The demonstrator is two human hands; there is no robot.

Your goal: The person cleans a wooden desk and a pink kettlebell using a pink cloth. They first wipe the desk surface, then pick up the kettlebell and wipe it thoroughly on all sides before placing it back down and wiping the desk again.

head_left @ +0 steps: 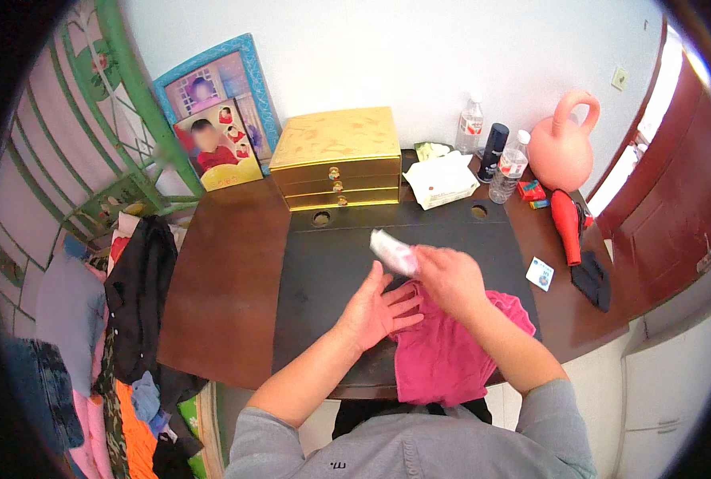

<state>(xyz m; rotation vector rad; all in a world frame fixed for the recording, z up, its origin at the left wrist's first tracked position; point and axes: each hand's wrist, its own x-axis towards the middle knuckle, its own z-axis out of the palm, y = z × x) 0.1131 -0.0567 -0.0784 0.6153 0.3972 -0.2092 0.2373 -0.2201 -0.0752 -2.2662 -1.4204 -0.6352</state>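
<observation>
Step in hand, as I read it: laying out the pink garment (443,351) on the dark table (323,263), with a small item pulled clear of it.

- Landmark: the gold drawer box (338,156) at the back of the table.
- Pink garment lies in front of the box and a bit right, at the near table edge; lower part hangs over that edge.
- Left hand (375,307): open, palm up, fingers spread, resting at the garment's left edge. Grips nothing.
- Right hand (447,275): closed in a pinch on a small white packet (393,250), held above the table in front of the box, just over the garment's top edge. Packet is blurred; can't tell what it is.
- Right of the box: white tissue pack (442,180), two clear bottles, dark can, pink jug (563,144), red hair dryer (567,223).
- Left of the box: framed photos (220,112) leaning on the wall.

Next move, my judgement: packet needs a bare spot on the table, away from the cloth. Then both hands are free to flatten the garment. Keep the left hand pinning the cloth so the hanging part doesn't drag it off.
</observation>
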